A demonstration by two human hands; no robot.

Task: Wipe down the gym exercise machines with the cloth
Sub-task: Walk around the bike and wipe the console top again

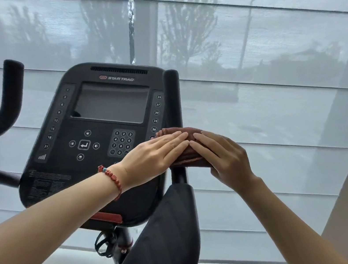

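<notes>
Head view: hands (191, 149) press cloth (189, 152) beside "STAR TRAC" console (92, 146).

My left hand (154, 156), a red bead bracelet (112, 180) on its wrist, lies flat on a folded reddish-brown cloth (189, 152). My right hand (224, 158) cups the cloth's other side against the black upright handlebar (173, 99), just beside the black Star Trac console (89, 132).
</notes>
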